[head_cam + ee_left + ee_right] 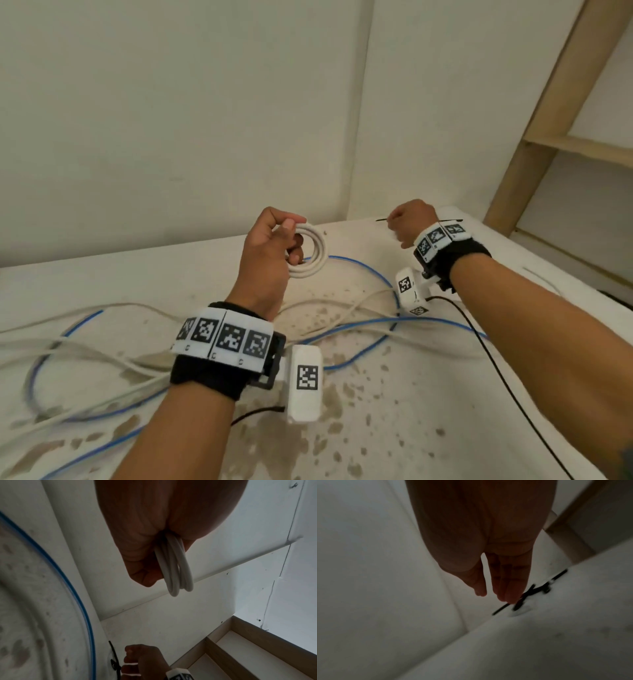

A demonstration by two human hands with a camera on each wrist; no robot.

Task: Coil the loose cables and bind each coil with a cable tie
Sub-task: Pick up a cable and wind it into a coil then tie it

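Note:
My left hand grips a small coil of white cable and holds it upright above the table. In the left wrist view the loops of the white coil hang out of the closed fist of my left hand. My right hand reaches to the table's back edge, where several black cable ties lie. In the right wrist view the fingers of my right hand are straight, with their tips touching the cable ties and the thumb apart. The left wrist view also shows the right hand beside the ties.
Loose white cables and a blue cable sprawl over the stained white table. A thin black lead runs from my right wrist camera. A wall stands close behind, and a wooden shelf frame is at the right.

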